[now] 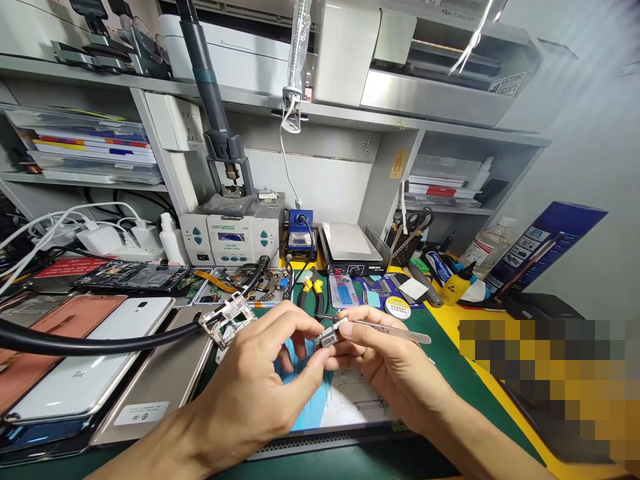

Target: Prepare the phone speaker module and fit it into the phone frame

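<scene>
Between the fingertips of both hands is a small silvery rectangular electronic part (pixel 329 338), too small to name exactly. My left hand (pixel 270 373) closes on its left side with thumb and index finger. My right hand (pixel 387 353) pinches its right side and also holds metal tweezers (pixel 400 332), which lie across the fingers and point right. Beyond my left hand is a phone circuit board (pixel 231 319) with cutouts, partly hidden by that hand. Under both hands lies a blue and white printed sheet (pixel 345 400) on the green mat (pixel 465 393).
Several phones (pixel 95 360) lie at the left under a black hose (pixel 125 340). Behind stand a rework station (pixel 233 233), a soldering station (pixel 301 233) and a heating plate (pixel 353 247). Yellow-handled pliers (pixel 313 287), a round tin (pixel 397 307) and a yellow bottle (pixel 459 285) are farther back.
</scene>
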Demonstrator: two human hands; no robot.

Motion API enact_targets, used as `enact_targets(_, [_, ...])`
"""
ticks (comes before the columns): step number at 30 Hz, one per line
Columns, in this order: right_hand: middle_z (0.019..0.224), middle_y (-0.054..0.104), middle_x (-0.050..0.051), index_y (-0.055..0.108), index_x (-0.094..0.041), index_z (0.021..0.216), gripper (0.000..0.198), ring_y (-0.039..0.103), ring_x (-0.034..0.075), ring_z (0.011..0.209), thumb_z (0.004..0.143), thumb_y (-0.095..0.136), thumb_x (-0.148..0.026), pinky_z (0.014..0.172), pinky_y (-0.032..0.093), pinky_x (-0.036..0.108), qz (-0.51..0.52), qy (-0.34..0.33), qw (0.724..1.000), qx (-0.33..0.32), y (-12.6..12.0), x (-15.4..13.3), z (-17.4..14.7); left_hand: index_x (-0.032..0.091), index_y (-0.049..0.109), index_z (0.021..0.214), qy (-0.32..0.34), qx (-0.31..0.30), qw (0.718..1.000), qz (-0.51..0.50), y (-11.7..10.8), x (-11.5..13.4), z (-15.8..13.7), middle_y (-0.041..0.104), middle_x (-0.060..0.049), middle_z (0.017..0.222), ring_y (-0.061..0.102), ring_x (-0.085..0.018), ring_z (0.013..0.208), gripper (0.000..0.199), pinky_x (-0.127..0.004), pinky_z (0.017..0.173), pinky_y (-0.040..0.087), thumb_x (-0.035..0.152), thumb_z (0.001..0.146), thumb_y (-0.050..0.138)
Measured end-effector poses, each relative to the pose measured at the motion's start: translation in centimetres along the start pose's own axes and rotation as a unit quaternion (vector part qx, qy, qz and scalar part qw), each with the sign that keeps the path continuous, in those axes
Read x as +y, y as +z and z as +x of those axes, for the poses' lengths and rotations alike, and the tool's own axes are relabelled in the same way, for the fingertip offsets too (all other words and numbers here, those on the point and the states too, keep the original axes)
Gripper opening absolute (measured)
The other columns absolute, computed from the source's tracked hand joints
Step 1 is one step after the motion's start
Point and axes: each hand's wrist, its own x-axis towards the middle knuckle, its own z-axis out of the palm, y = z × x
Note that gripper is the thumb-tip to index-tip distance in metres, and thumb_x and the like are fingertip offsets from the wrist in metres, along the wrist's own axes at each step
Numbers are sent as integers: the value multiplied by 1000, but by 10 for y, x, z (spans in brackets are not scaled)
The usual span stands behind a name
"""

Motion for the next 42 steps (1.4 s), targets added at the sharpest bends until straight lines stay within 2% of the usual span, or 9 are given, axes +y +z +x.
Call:
enact_targets(3, [72, 77, 5, 68, -15, 89, 21, 78, 21, 70, 79, 85, -21, 69, 63, 32, 1, 1, 1000, 4, 0, -1, 0, 21, 62, 100, 17, 2, 1000, 0, -1, -3, 0, 62, 1, 84, 59, -10, 68, 17, -22, 55, 50, 10, 87, 63])
enact_targets(7, [77, 79, 9, 67, -14, 90, 18, 79, 21, 70, 82, 82, -20, 71, 63, 32, 1, 10, 1000, 1, 0, -2, 0, 21, 65, 99, 44, 1, 999, -1, -4, -7, 1, 63, 0, 88, 61, -10, 78, 19, -23, 71, 51, 5, 90, 59])
enact_targets(9, [76, 79, 8, 68, -14, 88, 16, 79, 21, 70, 82, 81, -20, 69, 64, 31, 2, 21, 1000, -5, 0, -3, 0, 21, 66, 96, 36, -2, 999, -14, -6, -6, 1, 64, 1, 89, 61, -11, 81, 16, -24, 75, 50, 7, 92, 59])
enact_targets(11, [74, 77, 7, 68, -13, 86, 14, 79, 21, 70, 83, 80, -20, 66, 64, 30, 2, 37, 999, -14, -1, -3, 0, 21, 66, 90, 0, -15, 1000, -26, -7, -3, 2, 65, 1, 86, 61, -11, 77, 14, -24, 73, 49, 11, 93, 58])
enact_targets(15, [71, 76, 5, 69, -13, 86, 13, 79, 21, 70, 83, 79, -20, 65, 64, 30, 5, 63, 998, -25, -2, -5, 0, 22, 67, 81, -138, -58, 986, -69, -9, 4, 5, 65, 2, 75, 60, -12, 67, 15, -23, 59, 47, 26, 94, 59])
enact_targets(18, [71, 76, 5, 70, -13, 86, 12, 79, 21, 70, 84, 79, -20, 66, 64, 31, 4, 73, 997, -30, -2, -5, 0, 20, 68, 81, -241, -88, 952, -165, -11, 6, 8, 64, 1, 69, 60, -14, 62, 22, -24, 54, 51, 39, 91, 62])
enact_targets(22, [71, 78, 8, 70, -12, 86, 10, 78, 21, 67, 85, 77, -20, 66, 64, 32, 0, 80, 996, -37, -3, -5, -1, 17, 67, 79, -311, -108, 912, -247, -14, 5, 11, 63, 0, 63, 58, -14, 55, 26, -24, 50, 52, 42, 86, 65])
enact_targets(29, [75, 79, 9, 70, -12, 86, 6, 78, 20, 65, 88, 73, -18, 66, 64, 32, -7, 82, 996, -43, -3, -4, -1, 16, 66, 76, -344, -121, 880, -305, -15, 0, 12, 64, 0, 59, 57, -12, 51, 25, -23, 47, 50, 38, 88, 64])
enact_targets(42, [73, 79, 8, 69, -13, 86, 9, 79, 20, 65, 87, 75, -19, 64, 64, 29, -8, 91, 995, -44, -2, -5, 0, 16, 66, 74, -352, -126, 872, -316, -15, 1, 14, 64, -1, 60, 57, -13, 51, 23, -24, 47, 50, 36, 86, 64])
